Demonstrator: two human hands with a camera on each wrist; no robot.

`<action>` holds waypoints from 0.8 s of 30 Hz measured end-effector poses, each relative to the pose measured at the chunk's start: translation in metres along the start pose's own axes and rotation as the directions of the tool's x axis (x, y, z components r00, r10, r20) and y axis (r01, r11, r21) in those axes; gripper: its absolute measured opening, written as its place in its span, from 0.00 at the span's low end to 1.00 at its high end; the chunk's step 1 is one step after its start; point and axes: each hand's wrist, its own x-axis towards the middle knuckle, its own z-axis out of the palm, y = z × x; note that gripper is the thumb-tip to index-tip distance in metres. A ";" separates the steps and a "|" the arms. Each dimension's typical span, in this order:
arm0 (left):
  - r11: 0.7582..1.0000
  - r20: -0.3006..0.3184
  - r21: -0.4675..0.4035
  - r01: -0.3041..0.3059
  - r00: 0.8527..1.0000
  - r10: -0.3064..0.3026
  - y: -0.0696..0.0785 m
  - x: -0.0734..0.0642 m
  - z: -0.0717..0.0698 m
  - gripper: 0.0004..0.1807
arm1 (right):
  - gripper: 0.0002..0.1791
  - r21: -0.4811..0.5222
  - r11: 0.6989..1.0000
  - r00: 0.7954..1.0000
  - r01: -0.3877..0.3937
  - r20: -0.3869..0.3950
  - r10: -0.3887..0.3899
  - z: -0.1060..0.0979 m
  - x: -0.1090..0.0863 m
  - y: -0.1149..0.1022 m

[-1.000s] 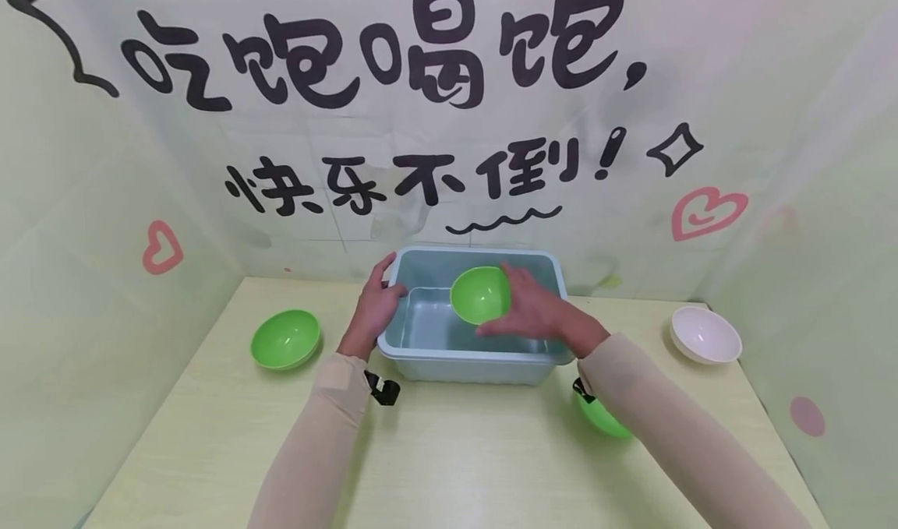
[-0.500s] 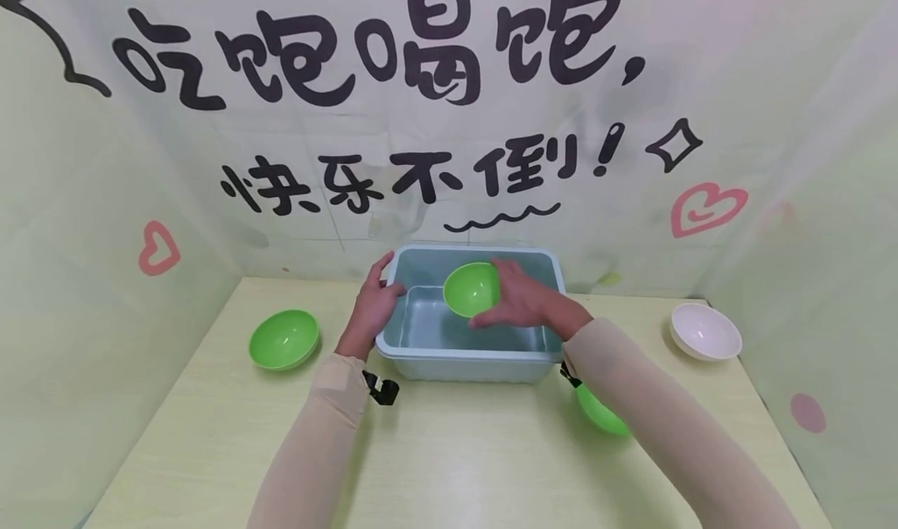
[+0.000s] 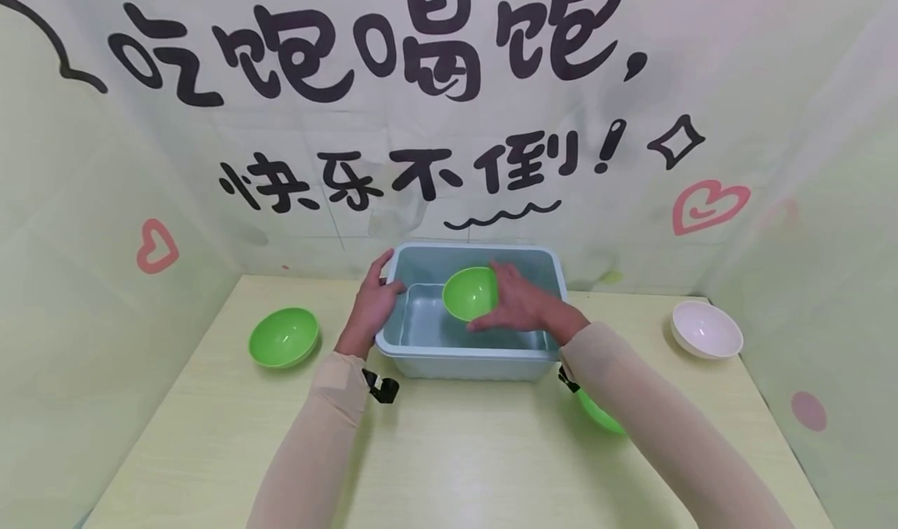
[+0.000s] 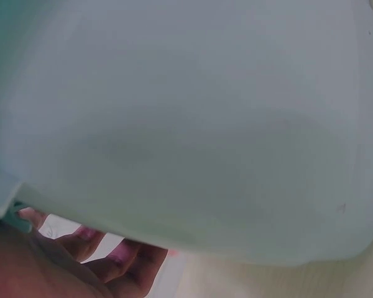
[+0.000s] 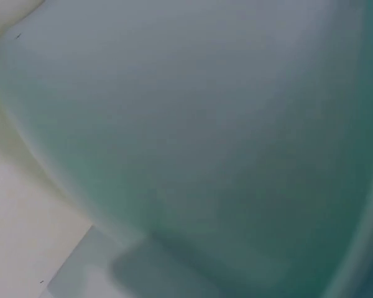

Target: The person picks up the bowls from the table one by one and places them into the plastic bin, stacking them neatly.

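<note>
A light-blue plastic basin [image 3: 471, 365] stands at the back of the table. My left hand [image 3: 372, 308] grips its left rim, thumb over the edge on the inside. In the left wrist view the fingertips [image 4: 123, 251] show beyond the basin's outer wall [image 4: 193, 124]. Inside the basin's opening, my right hand [image 3: 521, 301] holds a green bowl [image 3: 468, 294] by its right side, tilted towards me. Whether that bowl touches the basin floor I cannot tell. The right wrist view shows mostly the basin's outer wall [image 5: 174, 124]; the hand is out of that view.
A second green bowl [image 3: 284, 338] sits on the table [image 3: 449, 459] at the left. Another green bowl [image 3: 596, 414] lies partly hidden under my right forearm. At the far right is a white bowl [image 3: 705, 330]. A printed cloth wall [image 3: 337, 139] rises behind the basin.
My right hand has carried the green bowl slightly left within the basin, and it sits a little lower than half a second ago. The left hand keeps its grip on the rim.
</note>
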 end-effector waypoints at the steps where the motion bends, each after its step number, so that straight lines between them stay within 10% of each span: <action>1: 1.000 -0.002 0.000 0.001 1.000 -0.001 0.000 0.000 0.000 0.39 | 0.69 0.000 1.000 1.000 -0.002 0.001 0.002 0.001 0.000 0.000; 24: 1.000 -0.006 -0.024 -0.011 1.000 0.011 0.001 -0.003 0.001 0.39 | 0.67 -0.003 0.999 0.999 -0.040 0.000 0.040 0.019 0.003 0.020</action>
